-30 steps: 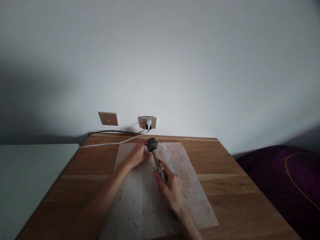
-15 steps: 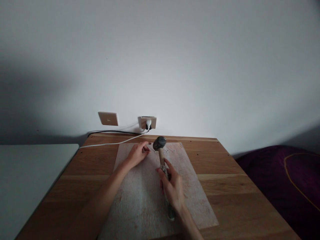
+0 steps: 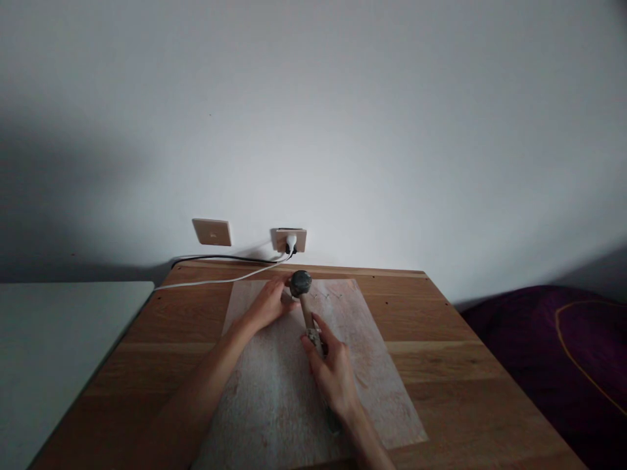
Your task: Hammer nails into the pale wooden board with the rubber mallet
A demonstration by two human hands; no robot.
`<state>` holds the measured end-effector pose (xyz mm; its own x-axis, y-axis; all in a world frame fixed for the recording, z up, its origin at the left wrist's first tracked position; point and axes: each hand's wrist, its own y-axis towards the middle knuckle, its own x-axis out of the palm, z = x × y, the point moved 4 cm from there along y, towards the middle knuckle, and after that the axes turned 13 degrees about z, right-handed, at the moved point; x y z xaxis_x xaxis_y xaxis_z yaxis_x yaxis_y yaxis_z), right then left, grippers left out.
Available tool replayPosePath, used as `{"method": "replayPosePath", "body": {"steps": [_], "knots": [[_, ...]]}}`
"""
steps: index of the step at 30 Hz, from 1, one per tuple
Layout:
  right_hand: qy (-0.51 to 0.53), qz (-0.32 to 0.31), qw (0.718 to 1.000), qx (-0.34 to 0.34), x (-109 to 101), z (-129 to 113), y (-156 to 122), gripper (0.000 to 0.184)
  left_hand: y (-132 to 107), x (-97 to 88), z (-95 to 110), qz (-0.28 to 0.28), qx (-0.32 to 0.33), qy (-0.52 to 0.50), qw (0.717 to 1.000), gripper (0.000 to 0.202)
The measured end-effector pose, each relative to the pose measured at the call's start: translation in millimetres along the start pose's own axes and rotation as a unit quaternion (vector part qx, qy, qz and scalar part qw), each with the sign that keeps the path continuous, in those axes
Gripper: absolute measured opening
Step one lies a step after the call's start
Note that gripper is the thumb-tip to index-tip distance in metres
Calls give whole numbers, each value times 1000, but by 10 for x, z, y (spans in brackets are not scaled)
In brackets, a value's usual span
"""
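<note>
My right hand (image 3: 336, 372) is wrapped round the handle of a hammer (image 3: 307, 311) with a dark, rounded head and a pale wooden neck. The head hangs right beside the fingertips of my left hand (image 3: 271, 303), hiding part of them. The left fingers are curled together near the board's far edge; what they pinch, if anything, is hidden. Under both hands lies a pale, worn board (image 3: 274, 385). To the right of the hammer head, several thin nails (image 3: 327, 296) stick up in a row along the board's far side.
The board rests on a wooden table (image 3: 441, 365) against a white wall. A white plug (image 3: 291, 242) sits in a wall socket, its white cable (image 3: 206, 284) running left across the table's back corner. A white surface (image 3: 63, 352) adjoins at left; purple fabric (image 3: 533, 346) lies at right.
The hammer head has moved left and slightly down, over towards my left fingertips. My right hand has shifted a little left with it. My left hand has stayed nearly in place.
</note>
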<state>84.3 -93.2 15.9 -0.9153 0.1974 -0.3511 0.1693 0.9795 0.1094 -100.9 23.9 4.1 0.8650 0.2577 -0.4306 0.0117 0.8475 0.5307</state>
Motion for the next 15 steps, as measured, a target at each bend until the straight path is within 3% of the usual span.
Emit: {"method": "replayPosePath", "body": {"steps": [5,9,15], "knots": [[41,27,998,42,-45,-30,18,64,-2,14,-40,-14,-37,8,999,40],[54,27,996,68,-48,-12,28,68,-1,8,-29,-17,-37,10,999,37],[8,32,999,6,-39,10,5,61,-10,15,-3,-37,-33,-18,999,39]]}}
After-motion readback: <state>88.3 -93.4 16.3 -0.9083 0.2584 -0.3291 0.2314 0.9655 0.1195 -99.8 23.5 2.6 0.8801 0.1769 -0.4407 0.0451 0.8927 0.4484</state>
